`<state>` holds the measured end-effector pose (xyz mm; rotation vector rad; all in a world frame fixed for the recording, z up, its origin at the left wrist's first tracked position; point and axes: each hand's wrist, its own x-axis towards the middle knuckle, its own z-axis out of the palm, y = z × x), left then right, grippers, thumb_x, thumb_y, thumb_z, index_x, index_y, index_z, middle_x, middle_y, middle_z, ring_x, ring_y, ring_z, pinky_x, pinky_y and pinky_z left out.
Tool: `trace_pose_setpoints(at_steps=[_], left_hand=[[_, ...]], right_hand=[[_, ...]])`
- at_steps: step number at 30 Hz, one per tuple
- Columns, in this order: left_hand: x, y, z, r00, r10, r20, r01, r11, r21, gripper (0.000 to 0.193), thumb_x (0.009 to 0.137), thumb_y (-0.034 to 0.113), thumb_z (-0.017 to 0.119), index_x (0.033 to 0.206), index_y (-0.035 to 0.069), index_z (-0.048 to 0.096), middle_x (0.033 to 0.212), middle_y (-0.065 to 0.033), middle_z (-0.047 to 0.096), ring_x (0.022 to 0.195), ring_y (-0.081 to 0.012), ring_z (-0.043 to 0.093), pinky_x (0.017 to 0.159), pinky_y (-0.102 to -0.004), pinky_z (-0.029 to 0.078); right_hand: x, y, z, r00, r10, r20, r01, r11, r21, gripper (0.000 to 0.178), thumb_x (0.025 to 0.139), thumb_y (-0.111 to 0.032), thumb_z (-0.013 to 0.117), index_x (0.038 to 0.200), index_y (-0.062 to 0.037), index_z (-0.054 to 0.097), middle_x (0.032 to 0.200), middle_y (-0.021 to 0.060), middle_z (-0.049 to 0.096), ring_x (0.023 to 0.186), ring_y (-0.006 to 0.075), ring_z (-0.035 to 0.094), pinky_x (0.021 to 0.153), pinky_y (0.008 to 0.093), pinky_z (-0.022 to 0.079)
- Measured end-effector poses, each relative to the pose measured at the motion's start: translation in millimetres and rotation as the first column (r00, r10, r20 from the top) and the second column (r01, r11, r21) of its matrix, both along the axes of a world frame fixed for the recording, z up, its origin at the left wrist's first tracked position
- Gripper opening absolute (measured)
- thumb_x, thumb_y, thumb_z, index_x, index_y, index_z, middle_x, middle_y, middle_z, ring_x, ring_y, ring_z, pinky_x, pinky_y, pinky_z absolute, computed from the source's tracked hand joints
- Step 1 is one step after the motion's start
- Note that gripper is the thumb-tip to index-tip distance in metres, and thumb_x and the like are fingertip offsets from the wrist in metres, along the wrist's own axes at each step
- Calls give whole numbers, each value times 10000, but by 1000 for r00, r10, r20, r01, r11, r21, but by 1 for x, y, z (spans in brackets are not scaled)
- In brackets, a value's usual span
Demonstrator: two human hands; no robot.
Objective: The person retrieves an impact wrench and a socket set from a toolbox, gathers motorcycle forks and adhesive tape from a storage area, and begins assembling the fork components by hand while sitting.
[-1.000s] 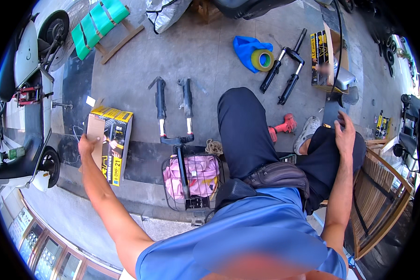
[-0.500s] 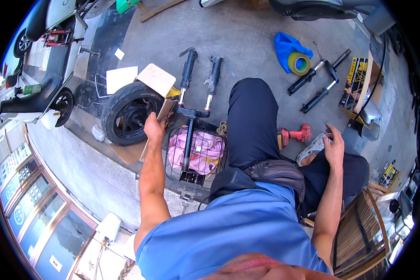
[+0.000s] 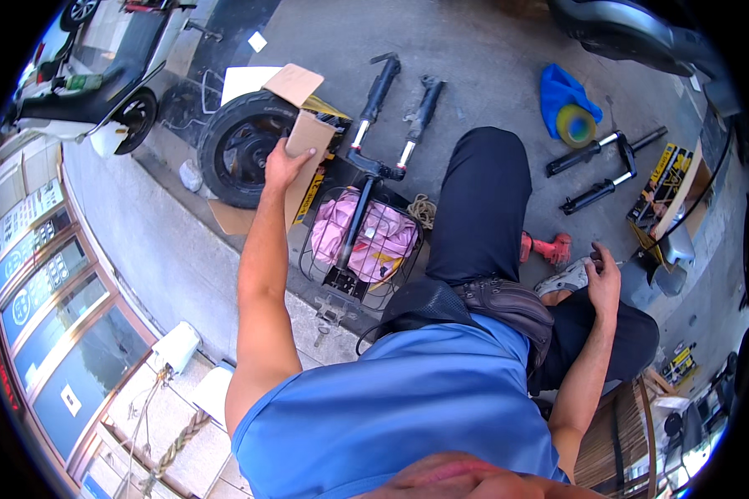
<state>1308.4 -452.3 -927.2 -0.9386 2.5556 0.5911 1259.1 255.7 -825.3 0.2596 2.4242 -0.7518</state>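
My left hand [image 3: 283, 166] is closed on a brown flap of a yellow-and-black cardboard box [image 3: 310, 193], thumb lying over the flap's face. Just left of the box is a black-tyred wheel [image 3: 216, 150]; part of it is hidden by cardboard. To the right, a black suspension fork [image 3: 381, 87] lies with its stem over a wire basket [image 3: 306, 264] holding a pink cloth [image 3: 383, 239]. Over my bent right leg hangs my right hand [image 3: 605, 281], fingers loosely curled and apart, with nothing visible in it.
A red power drill [image 3: 549, 248] lies near my right foot. Farther right are a second fork [image 3: 612, 170], a tape roll [image 3: 575, 125] on a blue bag [image 3: 562, 90], and another open box [image 3: 670, 187]. A parked scooter [image 3: 116, 83] stands far left, beyond a raised step [image 3: 133, 200].
My left hand has turned the box flap so its broad face and the box's yellow printed side show more. The whole view has shifted; my right hand stays over my leg.
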Motion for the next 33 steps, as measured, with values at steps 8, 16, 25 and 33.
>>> trace_pose_setpoints(at_steps=[8,16,25,33], left_hand=[[22,49,-31,996,-92,16,92,996,-11,350,844,301,675,1132,102,653,1038,-196,695,953,-396,665,835,-487,519],[63,94,-64,989,-143,-22,139,982,-124,221,858,145,589,1062,98,660,1016,-145,699,906,-335,693,790,-447,559],[70,88,-63,977,-75,-198,58,994,-92,250,894,157,565,1118,92,653,1011,-143,691,951,-324,681,812,-411,558],[58,77,-80,765,114,-634,-163,986,-19,259,920,191,553,1141,90,641,984,-174,696,918,-373,673,821,-454,538]], right_hand=[[-78,-153,35,921,263,-288,-301,949,-94,373,861,-87,665,1228,-40,612,1070,138,663,954,238,656,871,340,506],[-109,-514,33,282,685,-672,-940,338,-50,676,767,-150,731,1391,-89,477,1355,163,535,1256,332,510,1050,409,421],[-29,-664,-15,-79,813,-578,-997,-73,33,721,624,-102,806,1292,-79,535,1174,133,619,1143,314,589,990,445,473],[0,-627,53,59,628,-776,-994,110,13,527,619,-141,736,1122,-37,617,1065,138,613,1026,302,608,874,403,494]])
